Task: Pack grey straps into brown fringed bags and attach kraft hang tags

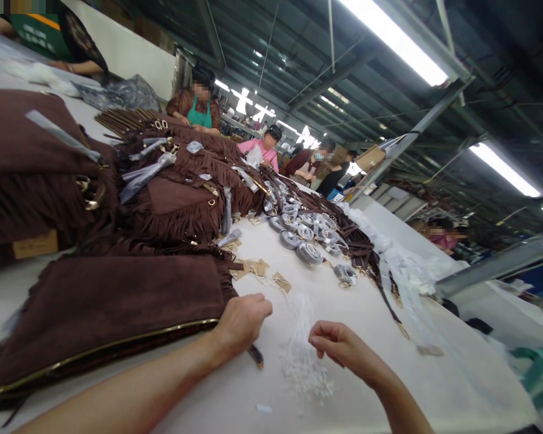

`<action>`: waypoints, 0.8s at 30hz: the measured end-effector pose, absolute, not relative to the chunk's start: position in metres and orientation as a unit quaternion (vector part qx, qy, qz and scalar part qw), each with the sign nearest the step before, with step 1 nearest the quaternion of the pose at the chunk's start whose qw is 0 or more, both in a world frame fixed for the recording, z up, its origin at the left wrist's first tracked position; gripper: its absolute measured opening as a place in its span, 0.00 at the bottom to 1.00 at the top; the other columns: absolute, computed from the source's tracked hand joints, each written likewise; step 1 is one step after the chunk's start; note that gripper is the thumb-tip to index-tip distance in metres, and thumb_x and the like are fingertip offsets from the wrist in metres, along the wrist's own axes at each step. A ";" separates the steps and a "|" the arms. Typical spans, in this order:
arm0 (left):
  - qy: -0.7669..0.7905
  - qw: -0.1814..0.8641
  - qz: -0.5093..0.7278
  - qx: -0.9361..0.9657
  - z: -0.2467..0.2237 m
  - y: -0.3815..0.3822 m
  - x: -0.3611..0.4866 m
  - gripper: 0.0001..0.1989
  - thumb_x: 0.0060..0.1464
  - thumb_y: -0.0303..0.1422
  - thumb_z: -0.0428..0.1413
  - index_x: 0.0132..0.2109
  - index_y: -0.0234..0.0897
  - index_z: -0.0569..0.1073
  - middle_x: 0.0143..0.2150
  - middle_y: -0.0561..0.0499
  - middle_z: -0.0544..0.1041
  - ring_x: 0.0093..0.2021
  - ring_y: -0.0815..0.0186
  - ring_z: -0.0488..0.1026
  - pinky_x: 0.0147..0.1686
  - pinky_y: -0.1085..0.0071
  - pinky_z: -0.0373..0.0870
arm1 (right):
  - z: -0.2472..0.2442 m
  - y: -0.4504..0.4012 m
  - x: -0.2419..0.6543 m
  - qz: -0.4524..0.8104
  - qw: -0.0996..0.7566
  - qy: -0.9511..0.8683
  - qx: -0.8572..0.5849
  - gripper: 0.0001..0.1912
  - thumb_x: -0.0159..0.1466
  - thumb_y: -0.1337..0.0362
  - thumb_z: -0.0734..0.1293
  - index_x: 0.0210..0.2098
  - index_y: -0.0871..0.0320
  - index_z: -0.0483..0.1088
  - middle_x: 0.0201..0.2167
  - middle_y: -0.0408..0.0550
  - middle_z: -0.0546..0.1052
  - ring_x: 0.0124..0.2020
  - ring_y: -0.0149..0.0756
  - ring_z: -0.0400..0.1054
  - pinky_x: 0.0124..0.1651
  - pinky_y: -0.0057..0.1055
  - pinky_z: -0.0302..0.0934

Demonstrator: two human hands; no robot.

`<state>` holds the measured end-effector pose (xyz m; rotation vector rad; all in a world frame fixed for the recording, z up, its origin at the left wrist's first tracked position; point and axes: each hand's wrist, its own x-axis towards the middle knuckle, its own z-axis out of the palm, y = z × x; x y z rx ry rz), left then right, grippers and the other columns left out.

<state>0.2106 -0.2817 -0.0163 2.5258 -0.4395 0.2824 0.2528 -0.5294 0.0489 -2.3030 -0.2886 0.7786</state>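
A dark brown suede-like bag [131, 295] with fringe lies flat on the left, its gold zipper running along the near edge. Closed at the bag's right end is my left hand [244, 319]; whatever its fingers grip is hidden. A dark zipper end [256, 355] pokes out below that hand. My right hand [339, 343] has its fingers curled together at the right side of a bundle of thin white tag strings [301, 349]. I cannot make out what lies between those fingers. Brown paper tags [257, 267] with strings rest just beyond my left hand.
Fringed brown bags [176, 199] are piled at the back left. Grey-wrapped coiled straps [308, 232] and loose brown straps [357, 241] lie farther back on the white table [389, 386]. White plastic wrap [402, 265] runs along the right. Several people work across the table.
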 end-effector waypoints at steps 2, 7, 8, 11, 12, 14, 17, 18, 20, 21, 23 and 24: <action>-0.144 0.279 0.112 0.943 -0.013 -0.279 0.210 0.10 0.60 0.23 0.48 0.37 0.39 0.73 0.34 0.51 0.75 0.36 0.65 0.72 0.34 0.74 0.67 | 0.043 -0.537 0.258 0.283 0.311 -0.127 -0.898 0.15 0.54 0.52 0.66 0.25 0.59 0.68 0.17 0.37 0.64 0.18 0.24 0.50 0.21 0.23 0.43; -0.122 0.278 0.134 0.943 -0.009 -0.276 0.208 0.10 0.59 0.23 0.48 0.36 0.39 0.72 0.33 0.52 0.76 0.35 0.66 0.73 0.33 0.74 0.67 | 0.047 -0.540 0.269 0.177 0.269 -0.149 -0.935 0.16 0.57 0.50 0.65 0.27 0.57 0.70 0.21 0.42 0.70 0.21 0.31 0.59 0.27 0.28 0.56; -0.124 0.281 0.140 0.941 -0.009 -0.277 0.208 0.09 0.59 0.24 0.48 0.36 0.39 0.72 0.33 0.52 0.76 0.35 0.66 0.73 0.33 0.74 0.67 | 0.050 -0.534 0.268 0.118 0.261 -0.161 -0.944 0.17 0.60 0.49 0.63 0.29 0.56 0.71 0.24 0.44 0.73 0.24 0.34 0.62 0.30 0.30 0.58; -0.128 0.319 0.163 0.925 -0.011 -0.282 0.207 0.09 0.60 0.25 0.48 0.35 0.39 0.71 0.33 0.52 0.77 0.35 0.66 0.74 0.34 0.74 0.67 | 0.059 -0.502 0.256 0.015 0.275 -0.215 -0.937 0.18 0.64 0.50 0.60 0.39 0.54 0.74 0.36 0.49 0.78 0.36 0.40 0.70 0.38 0.31 0.63; -0.128 0.337 0.174 0.916 -0.012 -0.283 0.207 0.09 0.61 0.26 0.47 0.35 0.39 0.71 0.33 0.51 0.77 0.35 0.66 0.74 0.34 0.74 0.67 | 0.059 -0.489 0.250 0.029 0.290 -0.238 -0.927 0.17 0.64 0.51 0.61 0.44 0.54 0.74 0.40 0.50 0.78 0.40 0.40 0.71 0.38 0.30 0.63; -0.130 0.365 0.197 0.901 -0.013 -0.283 0.206 0.10 0.61 0.27 0.46 0.34 0.39 0.70 0.32 0.51 0.76 0.34 0.66 0.73 0.33 0.74 0.66 | 0.058 -0.464 0.241 0.077 0.289 -0.284 -0.911 0.16 0.64 0.56 0.61 0.47 0.55 0.73 0.40 0.49 0.79 0.39 0.38 0.72 0.37 0.28 0.64; -0.124 0.386 0.213 0.889 -0.013 -0.279 0.206 0.12 0.62 0.27 0.44 0.33 0.39 0.69 0.31 0.52 0.75 0.33 0.67 0.73 0.33 0.74 0.65 | 0.056 -0.445 0.252 0.111 0.191 -0.335 -0.916 0.14 0.68 0.64 0.57 0.38 0.56 0.74 0.27 0.43 0.77 0.31 0.32 0.71 0.37 0.25 0.62; -0.118 0.390 0.210 0.889 -0.013 -0.277 0.206 0.12 0.62 0.27 0.44 0.34 0.39 0.69 0.31 0.52 0.75 0.33 0.67 0.73 0.33 0.74 0.65 | 0.058 -0.445 0.264 0.102 0.150 -0.330 -0.926 0.16 0.69 0.65 0.55 0.35 0.56 0.74 0.24 0.42 0.76 0.29 0.31 0.71 0.37 0.24 0.62; -0.105 0.397 0.193 0.891 -0.014 -0.274 0.206 0.10 0.61 0.27 0.45 0.36 0.40 0.70 0.33 0.52 0.76 0.34 0.67 0.74 0.34 0.74 0.66 | 0.064 -0.451 0.300 0.061 0.090 -0.287 -0.952 0.17 0.70 0.66 0.54 0.38 0.56 0.74 0.28 0.42 0.77 0.33 0.31 0.72 0.41 0.23 0.62; -0.102 0.397 0.182 0.894 -0.015 -0.274 0.206 0.10 0.61 0.26 0.46 0.37 0.40 0.70 0.34 0.52 0.76 0.34 0.66 0.75 0.34 0.74 0.66 | 0.068 -0.456 0.322 0.035 0.076 -0.258 -0.963 0.17 0.70 0.67 0.53 0.42 0.58 0.74 0.33 0.45 0.78 0.38 0.32 0.73 0.45 0.25 0.61; -0.110 0.387 0.160 0.901 -0.020 -0.275 0.207 0.09 0.58 0.24 0.47 0.38 0.41 0.70 0.36 0.52 0.76 0.36 0.65 0.75 0.35 0.73 0.68 | 0.072 -0.466 0.366 -0.016 0.054 -0.196 -0.979 0.17 0.70 0.69 0.53 0.47 0.60 0.72 0.45 0.54 0.77 0.50 0.38 0.70 0.51 0.30 0.59; -0.120 0.379 0.151 0.905 -0.023 -0.276 0.207 0.10 0.57 0.22 0.48 0.40 0.41 0.71 0.37 0.52 0.77 0.37 0.65 0.76 0.36 0.73 0.69 | 0.071 -0.470 0.386 -0.032 0.043 -0.166 -0.985 0.16 0.70 0.69 0.54 0.48 0.61 0.71 0.48 0.57 0.75 0.52 0.41 0.69 0.52 0.33 0.59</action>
